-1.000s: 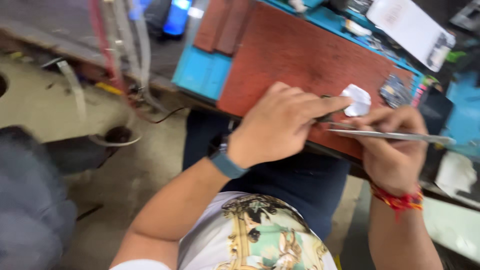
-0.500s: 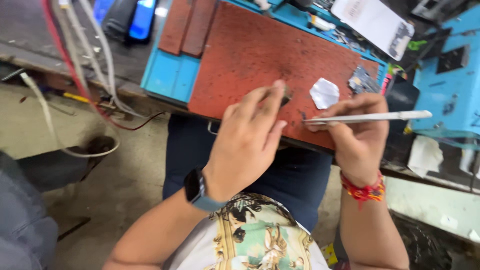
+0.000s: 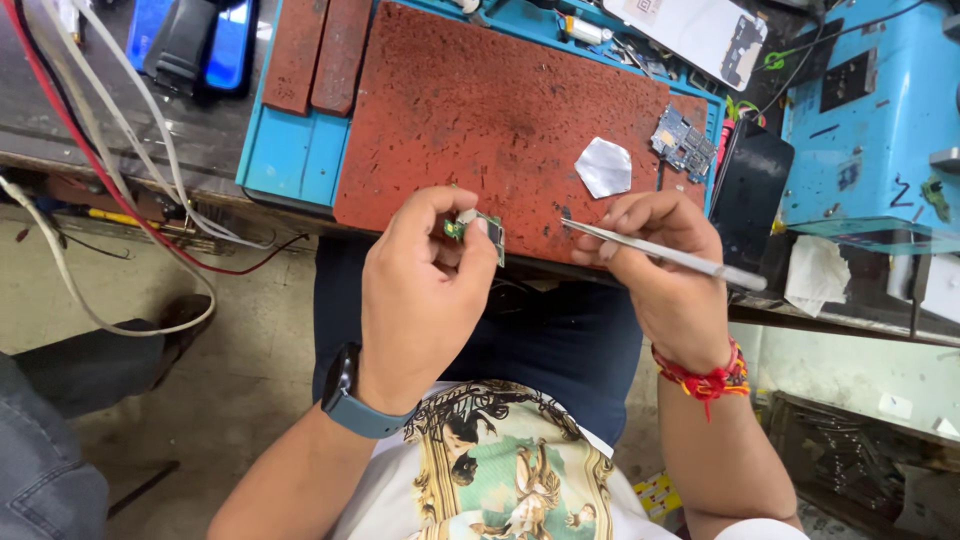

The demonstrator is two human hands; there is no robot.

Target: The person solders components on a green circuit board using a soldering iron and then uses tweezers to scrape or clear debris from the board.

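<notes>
Green circuit board (image 3: 478, 229) between left fingers (image 3: 470, 240)

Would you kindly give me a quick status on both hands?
Left hand pinching small green circuit board. Right hand gripping metal tweezers, tips near board, not touching. Nothing between them.

Blue smartwatch (image 3: 350, 398), red thread bracelet (image 3: 706, 377), white printed T-shirt (image 3: 500, 470), dark trousers (image 3: 560, 340)

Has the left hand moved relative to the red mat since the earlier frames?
Yes. The left hand has pulled back off the red mat toward the body; it now holds a small green circuit board at the mat's near edge.
</notes>
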